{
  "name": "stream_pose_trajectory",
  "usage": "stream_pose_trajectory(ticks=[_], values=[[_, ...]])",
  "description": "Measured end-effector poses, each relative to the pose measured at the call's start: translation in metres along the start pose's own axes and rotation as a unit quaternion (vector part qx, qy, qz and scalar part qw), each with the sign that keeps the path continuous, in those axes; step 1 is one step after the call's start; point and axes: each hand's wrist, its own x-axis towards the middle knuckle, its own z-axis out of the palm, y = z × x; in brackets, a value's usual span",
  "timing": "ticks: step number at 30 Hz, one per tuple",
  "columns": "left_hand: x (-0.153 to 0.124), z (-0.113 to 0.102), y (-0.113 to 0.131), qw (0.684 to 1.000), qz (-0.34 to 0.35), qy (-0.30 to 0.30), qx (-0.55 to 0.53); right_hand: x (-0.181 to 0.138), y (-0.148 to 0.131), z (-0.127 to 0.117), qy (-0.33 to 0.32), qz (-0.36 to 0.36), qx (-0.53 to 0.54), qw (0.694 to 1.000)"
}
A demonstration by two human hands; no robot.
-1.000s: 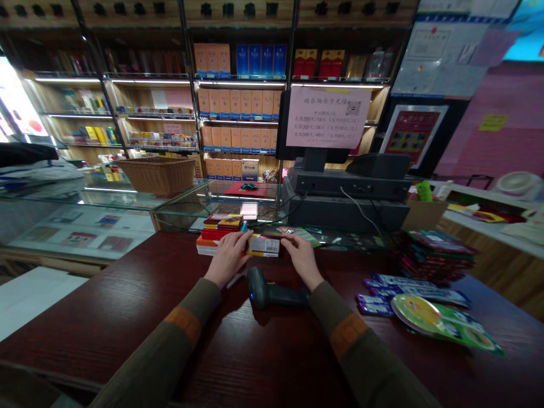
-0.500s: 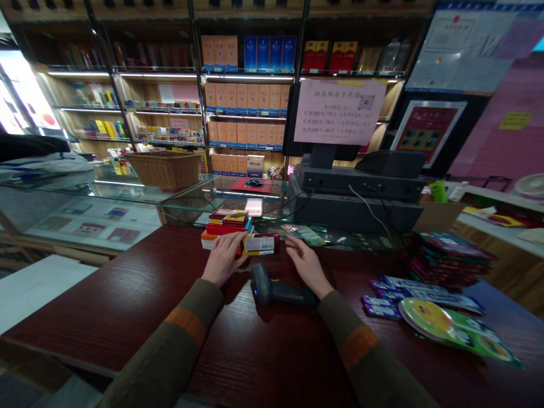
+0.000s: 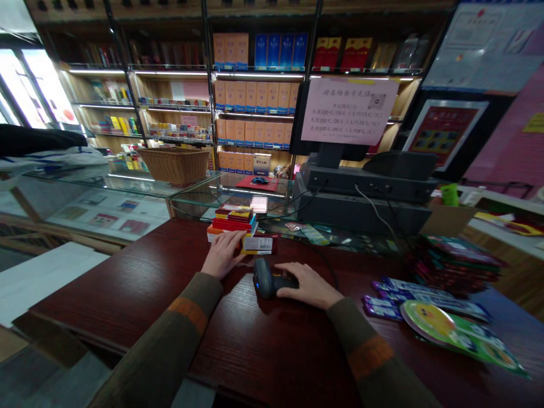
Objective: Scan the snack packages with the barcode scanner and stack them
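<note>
Gripping the left end of a barcoded box (image 3: 259,245) with the left hand (image 3: 221,255), at twelve o'clock from the dark scanner (image 3: 263,279) on the red-brown table (image 3: 170,283), with a stack of boxes (image 3: 232,225) close by at ten o'clock from the barcoded box. Resting the right hand (image 3: 310,286) at the scanner's handle, with purple-wrapped bars (image 3: 429,293) well off at three o'clock from there. Hard to tell, handle half hidden, whether gripping or merely touching.
</note>
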Motion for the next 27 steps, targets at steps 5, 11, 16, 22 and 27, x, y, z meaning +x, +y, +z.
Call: stream_pose_trajectory(ticks=[5,11,16,22,27], values=[[-0.005,-0.005,-0.004,1.000,-0.012,0.000,0.006,-0.003,-0.003,0.003,-0.014,-0.006,-0.047,0.999],[-0.008,-0.013,-0.007,0.999,-0.034,0.004,0.009,-0.006,-0.003,0.008,0.006,-0.018,-0.055,0.998],[-0.009,-0.014,-0.009,0.999,-0.045,0.018,0.009,-0.008,-0.009,0.004,0.044,-0.034,-0.049,0.997],[-0.009,-0.012,-0.009,0.998,-0.048,0.030,0.011,-0.011,-0.017,-0.002,0.097,-0.048,-0.042,0.993],[-0.009,-0.014,-0.009,0.998,-0.046,0.031,0.010,-0.013,-0.017,0.000,0.101,-0.050,-0.044,0.993]])
